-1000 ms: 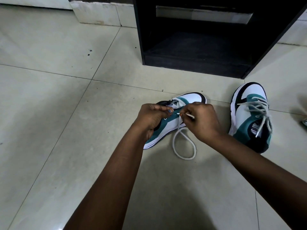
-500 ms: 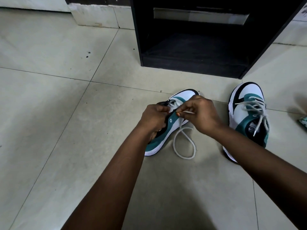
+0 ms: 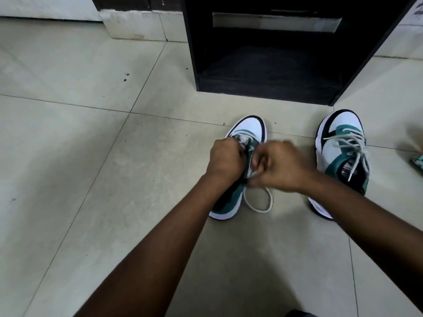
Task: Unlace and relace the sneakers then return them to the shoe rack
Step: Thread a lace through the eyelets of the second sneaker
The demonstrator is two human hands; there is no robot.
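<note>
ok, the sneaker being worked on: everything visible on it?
The left sneaker lies on the tiled floor, toe toward the black shoe rack. White toe, teal panels, black trim, white sole. Its white lace loops onto the floor. The left hand grips its upper; the blurred right hand works the lace.

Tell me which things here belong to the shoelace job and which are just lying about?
Part of the job:
- sneaker being laced, gripped by the left hand
- its white lace, worked by the right hand
- second sneaker, laced, on the floor
- black shoe rack

Lying about:
- small green packet at the right edge
- white plinth by the wall
</note>
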